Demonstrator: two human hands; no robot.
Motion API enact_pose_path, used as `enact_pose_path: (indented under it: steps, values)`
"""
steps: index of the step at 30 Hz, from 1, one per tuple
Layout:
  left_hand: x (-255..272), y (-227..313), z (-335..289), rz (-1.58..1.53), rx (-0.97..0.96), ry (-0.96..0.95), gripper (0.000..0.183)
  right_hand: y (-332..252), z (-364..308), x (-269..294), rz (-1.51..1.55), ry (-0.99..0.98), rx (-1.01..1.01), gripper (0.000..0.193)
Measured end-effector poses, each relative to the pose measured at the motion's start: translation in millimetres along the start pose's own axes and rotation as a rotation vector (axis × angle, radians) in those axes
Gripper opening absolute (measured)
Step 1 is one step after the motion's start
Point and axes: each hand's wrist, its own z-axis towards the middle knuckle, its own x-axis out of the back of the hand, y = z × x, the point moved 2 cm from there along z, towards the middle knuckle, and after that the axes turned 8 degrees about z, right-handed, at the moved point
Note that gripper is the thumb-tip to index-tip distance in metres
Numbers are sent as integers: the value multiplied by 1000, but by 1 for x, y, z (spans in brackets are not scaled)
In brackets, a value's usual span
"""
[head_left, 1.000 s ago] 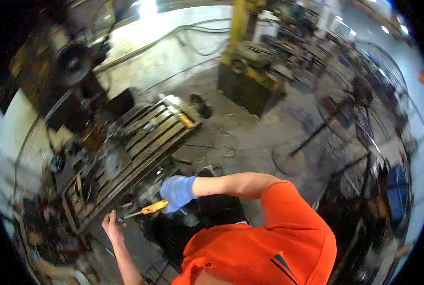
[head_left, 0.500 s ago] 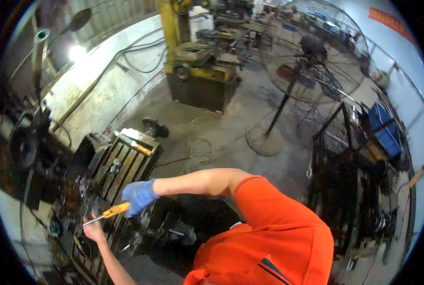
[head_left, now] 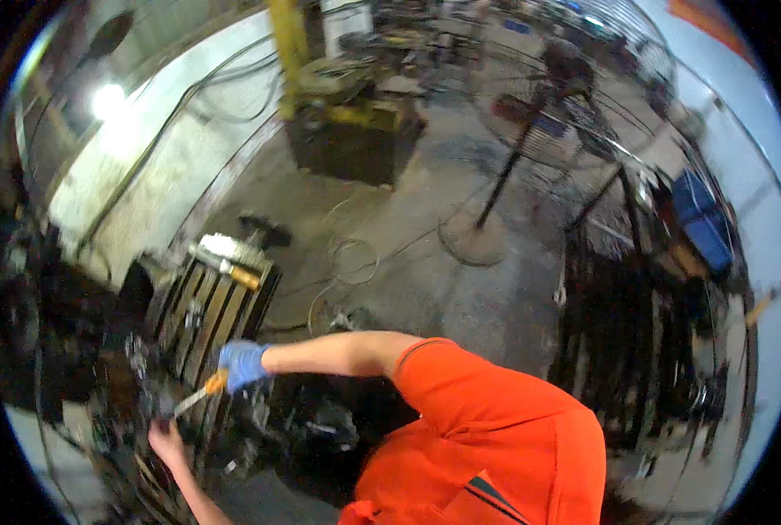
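My right hand (head_left: pixel 245 365), in a blue glove, is closed around the orange handle of a slim tool (head_left: pixel 196 401) with a straight, pale metal shaft. The shaft slants down toward my bare left hand (head_left: pixel 168 442), whose fingers are curled close to its far end. Whether those fingers grip the tip or a small part beside it is too blurred to tell. Both hands are over the dark, cluttered machine area at lower left. Just beyond them, the slotted metal machine table (head_left: pixel 199 302) carries another orange-handled tool (head_left: pixel 240 275) and small metal pieces.
A yellow and dark machine (head_left: pixel 351 140) stands on the floor ahead. A large wire-caged fan (head_left: pixel 504 179) is to its right, on a round base. Cable loops (head_left: pixel 355 261) lie on the floor. At right, a dark rack (head_left: pixel 618 350) stands below a blue bin (head_left: pixel 701 219).
The view has shifted, so the surroundings appear further up and left. My gloved hand still grips the orange handle, and the tool's shaft now points more steeply down toward my left hand.
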Motion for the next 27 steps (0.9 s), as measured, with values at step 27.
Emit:
enact_pose_path:
  steps: [27]
  values:
    - [-27, 18, 27, 144, 75, 261, 17, 26, -90, 42, 297, 10, -401, 30]
